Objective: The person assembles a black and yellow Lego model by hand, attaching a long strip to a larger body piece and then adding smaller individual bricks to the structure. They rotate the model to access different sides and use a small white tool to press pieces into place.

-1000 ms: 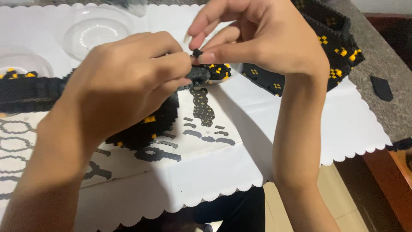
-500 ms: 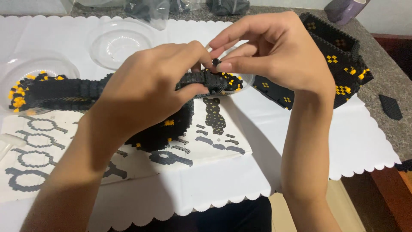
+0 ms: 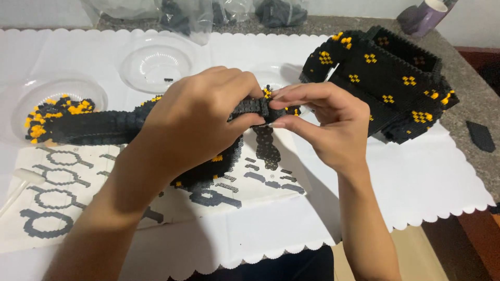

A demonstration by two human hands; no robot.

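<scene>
Black-and-yellow brick strip (image 3: 99,125) runs left→right above instruction sheet (image 3: 156,198); left hand (image 3: 200,122) wrapped tight round its right end, right hand (image 3: 325,122) fingertips pinched shut on the tip, w/ big brick piece (image 3: 385,78) behind.

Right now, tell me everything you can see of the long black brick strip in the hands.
The strip is a long, curved band of tiny black bricks with yellow studs clustered at its left end. It looks like plastic, bumpy on top. It runs from a clear dish at left across the paper sheet to the middle. The left hand grips it from above; the right hand pinches its right end.
</scene>
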